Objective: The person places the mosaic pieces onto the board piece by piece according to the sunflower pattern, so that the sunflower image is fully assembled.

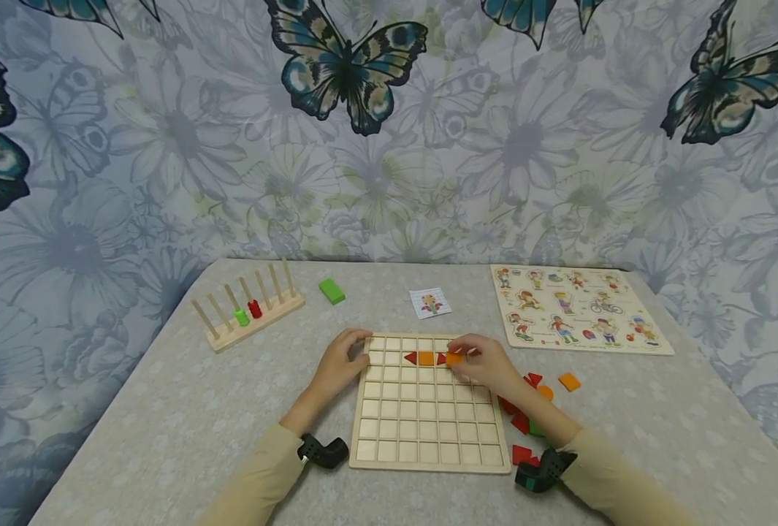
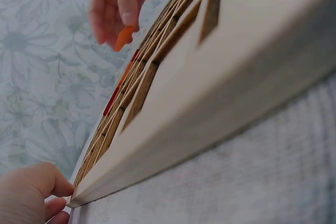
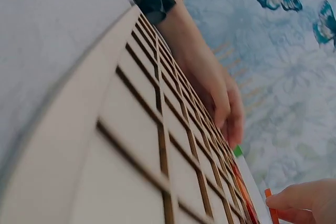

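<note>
A pale wooden grid board [image 1: 428,409] lies on the table in front of me. My left hand [image 1: 342,358] grips its far left corner, fingertips at the edge [image 2: 73,195]. Between thumb and fingers, my right hand [image 1: 487,363] pinches an orange square tile [image 2: 124,37], held on edge just over the board's upper row. In that row lie a red triangle [image 1: 411,358], an orange square [image 1: 425,359] and another red triangle [image 1: 441,359], side by side. The right fingers partly cover the held tile in the head view.
Red, orange and green tiles [image 1: 520,422] lie loose right of the board, partly under my right forearm; one orange tile [image 1: 569,382] lies apart. Behind are a peg stand [image 1: 257,321] with green and red beads, a green block [image 1: 332,291], a picture card [image 1: 431,302] and a picture puzzle [image 1: 579,310].
</note>
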A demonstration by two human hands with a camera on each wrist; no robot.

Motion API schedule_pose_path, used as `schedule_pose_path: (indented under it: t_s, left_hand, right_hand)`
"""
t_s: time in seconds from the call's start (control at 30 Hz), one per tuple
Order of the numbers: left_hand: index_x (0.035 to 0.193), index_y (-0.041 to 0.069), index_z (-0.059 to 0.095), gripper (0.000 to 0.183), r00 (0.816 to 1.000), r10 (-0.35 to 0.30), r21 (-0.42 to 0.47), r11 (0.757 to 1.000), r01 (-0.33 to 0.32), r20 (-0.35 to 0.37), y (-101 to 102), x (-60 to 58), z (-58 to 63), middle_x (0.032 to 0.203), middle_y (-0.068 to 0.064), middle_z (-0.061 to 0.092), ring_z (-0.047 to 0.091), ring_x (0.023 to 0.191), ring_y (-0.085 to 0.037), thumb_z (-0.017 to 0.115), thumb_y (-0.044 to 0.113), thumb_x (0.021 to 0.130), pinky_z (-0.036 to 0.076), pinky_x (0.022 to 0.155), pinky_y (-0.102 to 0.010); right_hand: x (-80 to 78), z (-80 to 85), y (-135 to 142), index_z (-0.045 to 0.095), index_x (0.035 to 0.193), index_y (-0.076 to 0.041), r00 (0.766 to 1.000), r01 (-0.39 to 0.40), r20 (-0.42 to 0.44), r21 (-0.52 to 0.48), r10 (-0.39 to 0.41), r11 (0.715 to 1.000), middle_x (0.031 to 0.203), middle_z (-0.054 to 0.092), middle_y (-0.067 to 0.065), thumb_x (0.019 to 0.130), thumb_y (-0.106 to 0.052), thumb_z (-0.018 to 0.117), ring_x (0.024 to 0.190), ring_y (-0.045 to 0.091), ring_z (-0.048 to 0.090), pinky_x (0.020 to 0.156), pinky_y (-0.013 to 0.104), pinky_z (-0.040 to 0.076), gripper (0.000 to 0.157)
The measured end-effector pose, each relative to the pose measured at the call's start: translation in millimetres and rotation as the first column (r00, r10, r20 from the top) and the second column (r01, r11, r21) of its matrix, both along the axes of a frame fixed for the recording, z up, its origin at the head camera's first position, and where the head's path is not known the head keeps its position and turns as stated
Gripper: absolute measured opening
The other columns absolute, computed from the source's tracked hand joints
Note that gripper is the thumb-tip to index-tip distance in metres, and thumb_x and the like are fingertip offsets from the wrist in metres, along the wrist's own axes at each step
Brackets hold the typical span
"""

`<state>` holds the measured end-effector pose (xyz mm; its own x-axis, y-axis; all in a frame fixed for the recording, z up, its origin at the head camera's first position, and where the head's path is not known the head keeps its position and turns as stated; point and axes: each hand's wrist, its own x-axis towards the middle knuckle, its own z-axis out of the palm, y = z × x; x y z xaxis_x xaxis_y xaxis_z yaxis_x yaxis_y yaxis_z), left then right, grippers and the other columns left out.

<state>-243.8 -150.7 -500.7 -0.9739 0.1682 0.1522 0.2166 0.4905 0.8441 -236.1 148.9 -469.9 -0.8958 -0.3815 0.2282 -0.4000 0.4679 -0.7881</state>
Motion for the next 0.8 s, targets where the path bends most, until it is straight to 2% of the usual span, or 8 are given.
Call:
schedule_pose_path:
  t_s: [0.1,0.2,0.33,0.43,0.5,0.8]
  left_hand:
    - [0.127,0.01,0.058,0.04,1.0,0.002,0.003,1.0,-0.002,0.004,0.4,0.1,1.2,0.129,-0.006,0.056,0.05,0.128,-0.025,0.061,0.01,0.088,0.04,0.11,-0.045]
    - [0.128,0.01,0.058,0.04,1.0,0.003,0.003,1.0,-0.003,0.008,0.2,0.2,1.6,0.13,-0.006,0.056,0.05,0.128,-0.025,0.061,0.01,0.088,0.04,0.109,-0.045]
    - [0.127,0.009,0.058,0.04,1.0,0.0,-0.001,1.0,0.0,-0.006,0.5,1.3,2.3,0.129,-0.007,0.056,0.05,0.128,-0.026,0.061,0.009,0.087,0.041,0.108,-0.046]
    - [0.126,0.008,0.059,0.04,1.0,-0.001,-0.003,1.0,0.001,-0.026,1.5,2.5,3.6,0.128,-0.008,0.057,0.05,0.127,-0.028,0.062,0.008,0.086,0.04,0.108,-0.047]
    - [0.126,0.007,0.059,0.04,0.999,-0.002,-0.004,1.0,0.001,-0.04,2.2,3.0,3.9,0.128,-0.009,0.057,0.05,0.127,-0.029,0.062,0.007,0.086,0.04,0.109,-0.047]
    - [0.125,0.007,0.059,0.04,0.999,0.004,-0.01,1.0,-0.004,-0.049,1.9,2.6,1.9,0.128,-0.008,0.058,0.051,0.127,-0.028,0.063,0.006,0.085,0.041,0.108,-0.046]
  right_hand:
    - [-0.5,1.3,-20.2,0.068,0.107,-0.001,0.998,-0.057,0.013,-0.016,0.057,0.998,0.104,0.07,0.012,0.079,-0.005,0.073,0.092,0.023,0.061,0.081,0.03,0.051,0.028]
    - [0.6,2.8,-37.0,0.068,0.108,-0.001,0.992,-0.118,0.039,-0.03,0.119,0.993,0.105,0.069,0.013,0.079,-0.004,0.073,0.089,0.021,0.06,0.078,0.026,0.051,0.029]
    - [1.1,1.1,-52.8,0.067,0.109,-0.001,0.985,-0.168,0.032,-0.001,0.168,0.986,0.107,0.069,0.013,0.079,-0.002,0.072,0.092,0.023,0.063,0.08,0.027,0.054,0.03]
    - [0.6,-2.9,-59.1,0.067,0.108,-0.002,0.986,-0.167,0.012,0.043,0.167,0.985,0.108,0.069,0.012,0.079,-0.002,0.072,0.1,0.026,0.064,0.087,0.035,0.055,0.03]
    - [0.9,-4.5,-61.0,0.068,0.108,-0.002,0.987,-0.157,0.021,0.06,0.156,0.986,0.109,0.069,0.011,0.078,-0.001,0.072,0.102,0.025,0.063,0.09,0.037,0.054,0.03]
    - [3.4,-4.6,-64.5,0.067,0.109,-0.004,0.985,-0.163,0.074,0.066,0.158,0.984,0.109,0.068,0.009,0.079,-0.003,0.072,0.094,0.017,0.058,0.084,0.027,0.05,0.031]
